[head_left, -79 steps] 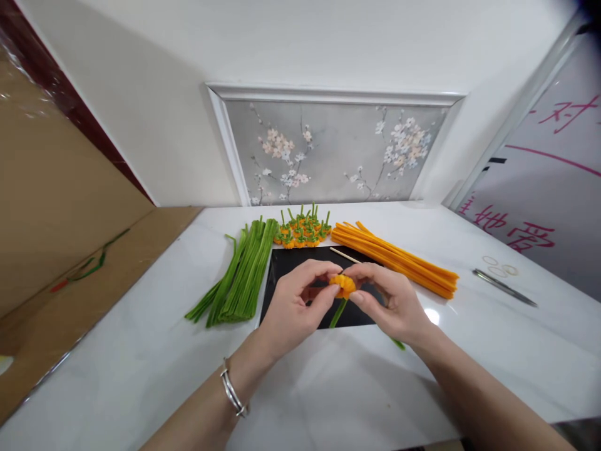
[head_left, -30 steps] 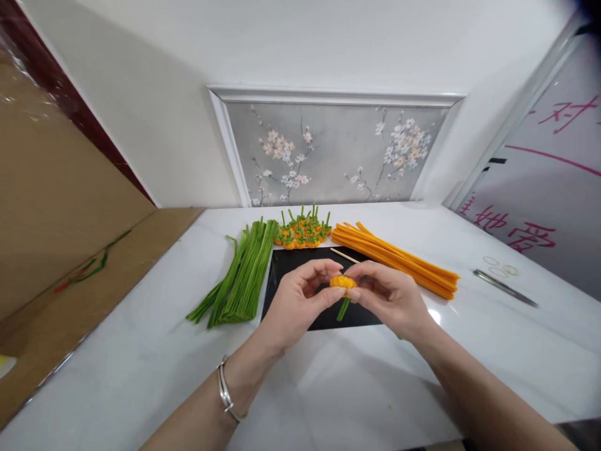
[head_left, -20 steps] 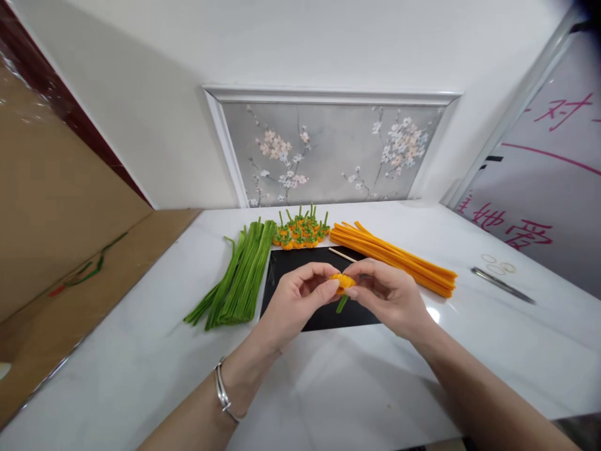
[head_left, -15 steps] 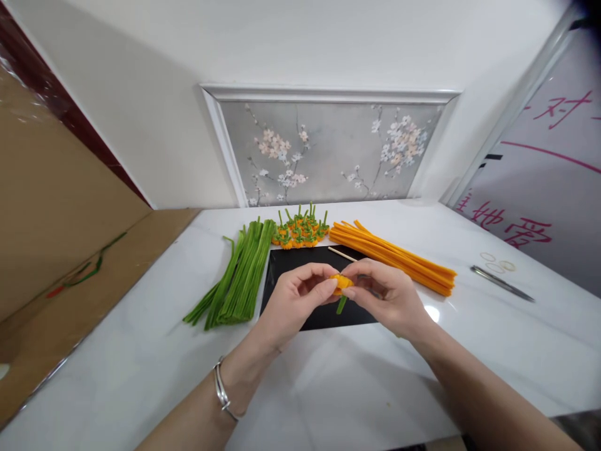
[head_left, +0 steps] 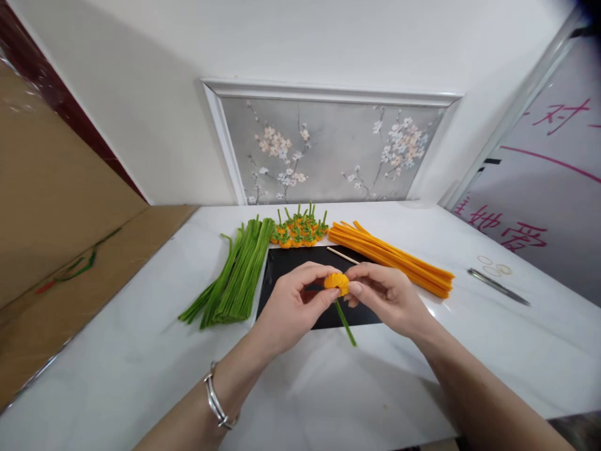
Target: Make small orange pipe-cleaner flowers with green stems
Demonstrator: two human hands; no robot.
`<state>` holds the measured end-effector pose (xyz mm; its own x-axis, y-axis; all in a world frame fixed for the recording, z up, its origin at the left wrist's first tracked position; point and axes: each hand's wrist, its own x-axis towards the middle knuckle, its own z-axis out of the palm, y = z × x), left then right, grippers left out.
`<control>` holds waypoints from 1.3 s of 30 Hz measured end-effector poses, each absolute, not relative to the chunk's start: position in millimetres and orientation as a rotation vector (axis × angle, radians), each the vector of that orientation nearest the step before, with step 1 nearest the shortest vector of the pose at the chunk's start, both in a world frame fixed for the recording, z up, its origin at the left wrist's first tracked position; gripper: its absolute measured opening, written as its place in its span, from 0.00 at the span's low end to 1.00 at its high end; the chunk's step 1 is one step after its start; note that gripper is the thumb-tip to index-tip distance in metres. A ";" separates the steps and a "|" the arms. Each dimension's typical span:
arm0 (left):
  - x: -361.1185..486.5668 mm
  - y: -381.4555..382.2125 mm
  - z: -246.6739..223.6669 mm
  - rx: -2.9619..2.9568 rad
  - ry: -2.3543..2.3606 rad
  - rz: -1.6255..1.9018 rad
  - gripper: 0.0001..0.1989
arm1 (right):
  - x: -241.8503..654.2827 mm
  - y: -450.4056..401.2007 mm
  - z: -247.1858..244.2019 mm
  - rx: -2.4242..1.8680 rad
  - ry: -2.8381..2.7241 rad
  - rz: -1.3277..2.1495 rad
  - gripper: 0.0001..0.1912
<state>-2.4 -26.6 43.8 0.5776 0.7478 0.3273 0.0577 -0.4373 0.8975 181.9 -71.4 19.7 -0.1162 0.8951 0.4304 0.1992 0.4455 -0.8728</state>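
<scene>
Over the black mat [head_left: 323, 255], a small ribbed orange pipe-cleaner pumpkin [head_left: 337, 282] is pinched between both hands. My left hand [head_left: 298, 307] grips its left side and underside with thumb and fingertips. At its right edge, the thumb and forefinger of my right hand [head_left: 387, 297] are closed on it. A green pipe cleaner [head_left: 346, 322] hangs from its underside, slanting down to the right with its end free. Behind the mat stand several similar orange pumpkins with green tops [head_left: 300, 228].
Green pipe cleaners [head_left: 241, 275] lie bundled on the left, orange pipe cleaners [head_left: 392, 257] on the right. A thin wooden stick [head_left: 342, 255] rests on the mat. Scissors [head_left: 498, 286] and clear rings [head_left: 491, 266] lie far right. Cardboard [head_left: 94, 269] borders the white table [head_left: 493, 363] at left.
The orange pumpkin has turned in my fingers and shows more of its ribbed face. More of the green pipe cleaner now hangs below it. My right fingers have shifted to its right edge.
</scene>
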 end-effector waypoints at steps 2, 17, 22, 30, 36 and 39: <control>-5.2 -25.4 45.1 1.956 0.644 0.899 0.11 | 184.0 -70.7 20.5 -0.983 -1.630 0.787 0.10; -8.3 -25.0 48.7 2.030 0.678 0.814 0.13 | 185.8 -69.0 20.0 -0.988 -1.725 0.799 0.12; -8.4 -23.3 48.3 2.028 0.665 0.816 0.13 | 187.1 -68.5 18.0 -0.948 -1.695 0.868 0.13; -6.4 -25.3 48.4 2.048 0.693 0.811 0.14 | 186.7 -68.2 18.2 -0.962 -1.686 0.868 0.12; -6.1 -26.0 46.1 2.089 0.672 0.827 0.13 | 187.4 -67.8 19.7 -0.985 -1.697 0.883 0.13; -6.1 -25.6 44.3 2.087 0.679 0.821 0.13 | 187.3 -67.9 21.5 -0.994 -1.710 0.870 0.12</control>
